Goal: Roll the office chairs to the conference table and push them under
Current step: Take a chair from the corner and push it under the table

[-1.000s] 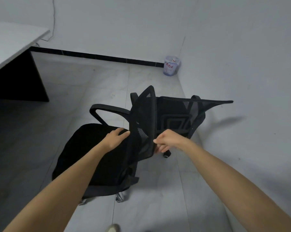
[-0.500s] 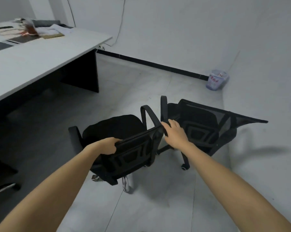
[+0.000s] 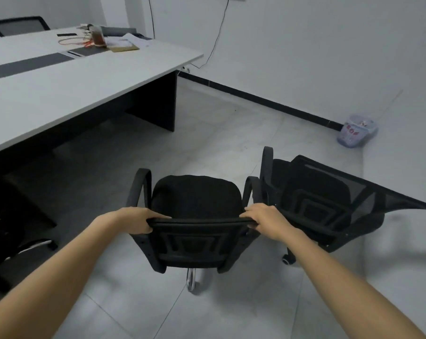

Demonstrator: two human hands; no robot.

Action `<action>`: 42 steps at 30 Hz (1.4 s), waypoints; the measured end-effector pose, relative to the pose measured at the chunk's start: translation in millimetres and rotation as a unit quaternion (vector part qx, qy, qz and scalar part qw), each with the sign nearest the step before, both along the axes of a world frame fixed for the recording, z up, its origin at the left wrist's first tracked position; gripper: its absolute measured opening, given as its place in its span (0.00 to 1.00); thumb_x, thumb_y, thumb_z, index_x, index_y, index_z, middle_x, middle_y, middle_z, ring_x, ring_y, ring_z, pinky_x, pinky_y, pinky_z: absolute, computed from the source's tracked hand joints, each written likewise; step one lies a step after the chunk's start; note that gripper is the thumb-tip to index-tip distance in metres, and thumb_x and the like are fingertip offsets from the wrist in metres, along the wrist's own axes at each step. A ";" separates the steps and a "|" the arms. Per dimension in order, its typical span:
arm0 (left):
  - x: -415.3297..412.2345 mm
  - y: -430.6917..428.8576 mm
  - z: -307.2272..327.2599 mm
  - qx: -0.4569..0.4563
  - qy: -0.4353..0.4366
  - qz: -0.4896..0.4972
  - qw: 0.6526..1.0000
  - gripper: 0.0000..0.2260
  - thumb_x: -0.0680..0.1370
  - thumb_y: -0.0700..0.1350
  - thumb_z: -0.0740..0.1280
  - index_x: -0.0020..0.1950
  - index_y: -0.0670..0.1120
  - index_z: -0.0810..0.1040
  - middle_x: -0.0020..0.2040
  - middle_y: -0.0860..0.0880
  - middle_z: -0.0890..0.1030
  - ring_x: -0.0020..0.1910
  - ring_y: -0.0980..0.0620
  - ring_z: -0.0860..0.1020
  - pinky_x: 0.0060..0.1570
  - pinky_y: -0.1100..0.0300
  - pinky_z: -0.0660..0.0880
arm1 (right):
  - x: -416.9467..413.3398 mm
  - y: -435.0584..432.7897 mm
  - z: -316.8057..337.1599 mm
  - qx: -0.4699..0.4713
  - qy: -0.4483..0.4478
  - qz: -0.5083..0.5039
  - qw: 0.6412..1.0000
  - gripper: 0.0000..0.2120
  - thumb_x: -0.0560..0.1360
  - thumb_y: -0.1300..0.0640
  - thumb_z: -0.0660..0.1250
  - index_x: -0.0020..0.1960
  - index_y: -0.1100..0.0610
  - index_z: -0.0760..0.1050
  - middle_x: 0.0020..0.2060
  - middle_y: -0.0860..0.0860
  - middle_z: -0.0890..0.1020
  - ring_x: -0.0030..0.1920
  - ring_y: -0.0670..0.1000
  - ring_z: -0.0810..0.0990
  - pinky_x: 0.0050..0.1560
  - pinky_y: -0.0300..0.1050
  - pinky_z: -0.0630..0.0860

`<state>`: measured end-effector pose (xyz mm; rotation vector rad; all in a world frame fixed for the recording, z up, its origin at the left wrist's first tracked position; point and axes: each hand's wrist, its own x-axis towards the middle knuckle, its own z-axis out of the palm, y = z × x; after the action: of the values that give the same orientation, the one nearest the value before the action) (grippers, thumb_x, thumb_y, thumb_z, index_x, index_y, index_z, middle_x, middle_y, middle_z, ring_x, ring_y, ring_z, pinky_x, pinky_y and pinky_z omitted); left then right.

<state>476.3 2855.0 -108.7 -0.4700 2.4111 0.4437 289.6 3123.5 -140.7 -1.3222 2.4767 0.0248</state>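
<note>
Both the left hand (image 3: 136, 220) and right hand (image 3: 268, 222) grip the top edge of the near office chair (image 3: 195, 216), which faces the conference table (image 3: 89, 74) at far left.

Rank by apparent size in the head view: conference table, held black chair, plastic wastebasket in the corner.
1. Grey-topped conference table
2. Black mesh office chair, gripped by both hands; nearer the camera, so looks inflated
3. Translucent plastic wastebasket, farthest away

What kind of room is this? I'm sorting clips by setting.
Probably an office meeting room: a long conference table with papers, black mesh office chairs on castors, and a small wastebasket in the corner.
</note>
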 end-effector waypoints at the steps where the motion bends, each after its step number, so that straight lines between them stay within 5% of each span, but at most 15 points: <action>1: 0.2 0.0 -2.3 0.001 0.002 0.003 1.000 0.26 0.78 0.41 0.57 0.70 0.68 0.63 0.46 0.59 0.73 0.41 0.57 0.72 0.43 0.64 0.68 | -3.7 -0.6 1.3 0.016 0.005 0.004 1.000 0.17 0.78 0.58 0.61 0.66 0.48 0.72 0.71 0.55 0.68 0.73 0.55 0.61 0.67 0.54 0.63; 4: -3.5 -7.9 -3.2 -0.004 0.006 0.029 1.000 0.25 0.78 0.42 0.58 0.69 0.69 0.64 0.41 0.61 0.73 0.37 0.59 0.71 0.38 0.66 0.67 | -17.0 -12.3 3.5 0.044 0.008 0.016 0.999 0.20 0.80 0.56 0.59 0.70 0.44 0.66 0.77 0.53 0.54 0.77 0.55 0.50 0.74 0.57 0.52; 10: -10.3 -32.5 0.6 -0.054 0.012 0.065 0.996 0.24 0.78 0.45 0.59 0.68 0.69 0.64 0.50 0.58 0.77 0.48 0.56 0.74 0.41 0.66 0.67 | -36.9 -50.9 2.8 0.041 0.015 0.044 0.998 0.19 0.80 0.56 0.58 0.69 0.44 0.66 0.74 0.53 0.62 0.75 0.56 0.54 0.72 0.58 0.53; 13: -18.8 -42.1 -0.8 -0.097 0.024 0.077 0.992 0.22 0.78 0.47 0.60 0.68 0.68 0.65 0.56 0.56 0.80 0.48 0.56 0.74 0.47 0.64 0.68 | -55.6 -68.3 4.3 0.036 0.011 0.056 0.998 0.18 0.80 0.58 0.58 0.67 0.44 0.68 0.61 0.52 0.74 0.68 0.55 0.65 0.69 0.58 0.57; 16: -28.6 -52.2 -3.1 -0.141 0.049 0.086 0.985 0.20 0.78 0.47 0.59 0.68 0.64 0.69 0.55 0.55 0.81 0.46 0.55 0.72 0.47 0.64 0.68 | -72.5 -90.2 6.9 0.050 0.003 0.062 0.997 0.16 0.79 0.61 0.58 0.63 0.47 0.71 0.48 0.51 0.76 0.59 0.56 0.72 0.65 0.55 0.62; 25: -51.0 -112.8 -13.5 -0.212 0.096 0.107 0.967 0.15 0.77 0.50 0.60 0.62 0.61 0.74 0.51 0.53 0.82 0.50 0.50 0.80 0.46 0.59 0.74 | -117.6 -171.6 6.4 0.056 0.020 0.103 0.993 0.11 0.79 0.59 0.59 0.60 0.52 0.71 0.53 0.54 0.77 0.54 0.57 0.76 0.58 0.51 0.67; 42: -75.3 -265.3 -20.0 -0.220 0.088 0.211 0.948 0.10 0.77 0.52 0.61 0.55 0.58 0.78 0.41 0.54 0.79 0.39 0.52 0.74 0.38 0.60 0.70 | -181.9 -375.5 -0.3 0.039 0.049 0.203 0.977 0.14 0.78 0.60 0.60 0.62 0.48 0.71 0.54 0.53 0.77 0.57 0.57 0.74 0.54 0.50 0.69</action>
<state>401.0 2589.7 -128.7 -1.2026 2.5815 0.1193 107.7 2748.1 -141.0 -1.8051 2.2106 0.2852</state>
